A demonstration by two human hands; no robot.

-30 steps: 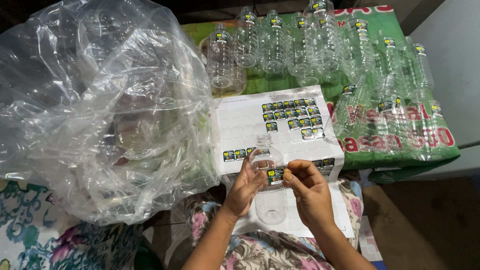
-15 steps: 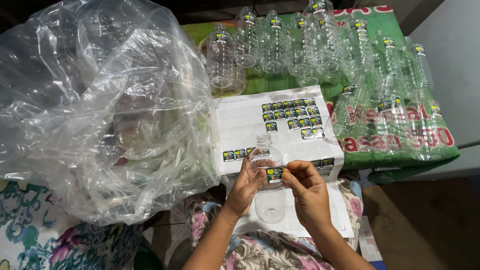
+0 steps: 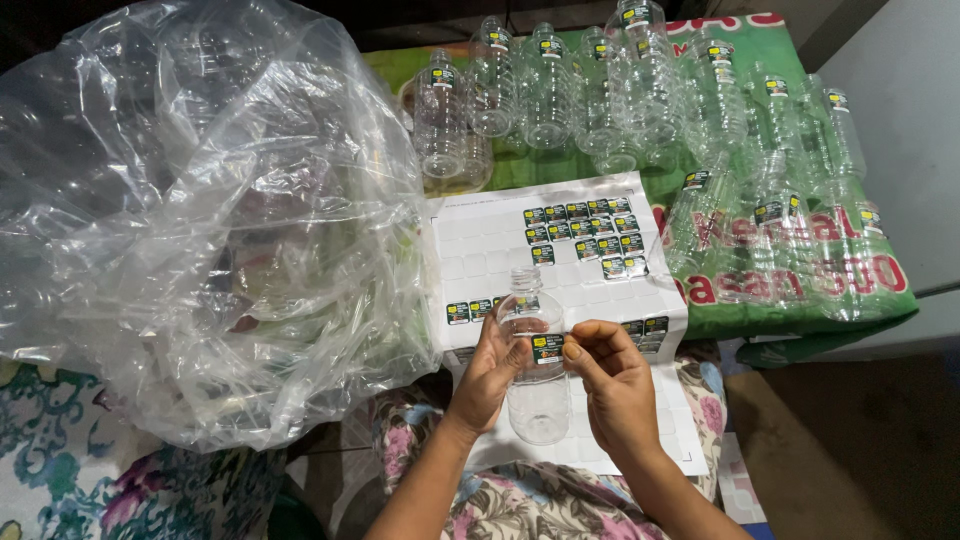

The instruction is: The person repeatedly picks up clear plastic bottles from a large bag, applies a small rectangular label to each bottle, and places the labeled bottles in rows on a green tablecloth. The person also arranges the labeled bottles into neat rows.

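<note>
Head view, left hand: the left hand (image 3: 490,375) is gripping a clear plastic bottle (image 3: 535,365) around its upper body, fingers wrapping the left side, thumb lying across the front.
Head view, right hand: the right hand (image 3: 612,378) is pinching a small dark sticker (image 3: 548,348) against the bottle's shoulder, thumb and forefinger closing together on the sticker's right edge.
Bottle position: it is sitting between the two hands, over the lap, with the sticker sheet (image 3: 500,250) lying under and beyond it.
Long axis: the bottle is pointing away from the person, open neck toward the sheet, base toward the lap.
Nearer hand: both are touching it; the left is bearing it, the right is meeting only the sticker.
Surroundings: a big clear plastic bag (image 3: 200,220) is bulging at the left; the labelled bottles (image 3: 640,90) are crowding a green cloth (image 3: 800,300) beyond the sheet.
</note>
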